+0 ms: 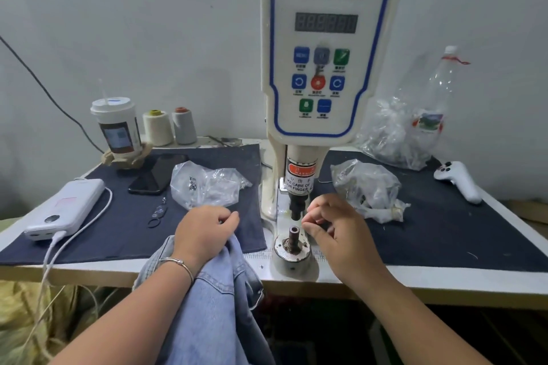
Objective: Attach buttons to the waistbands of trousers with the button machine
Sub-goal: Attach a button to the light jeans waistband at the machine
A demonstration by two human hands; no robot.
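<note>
The white servo button machine (326,47) stands at the table's middle, its black upper punch (297,208) above a metal lower die (293,238). My left hand (204,230) grips light-blue denim trousers (213,299) at the table's front edge, left of the die, fingers curled over the cloth. My right hand (335,225) hovers just right of the die, thumb and forefinger pinched together close to the punch; whatever small part they hold is hidden. Two clear plastic bags of small metal parts lie left (207,184) and right (367,187) of the machine.
Dark cloth mats (124,234) cover the table. At the left lie a white power bank (65,207) with cable, a phone (157,175), a lidded cup (117,127) and two thread cones (170,127). A white controller (458,181), a plastic bottle (439,92) and another bag sit at the right.
</note>
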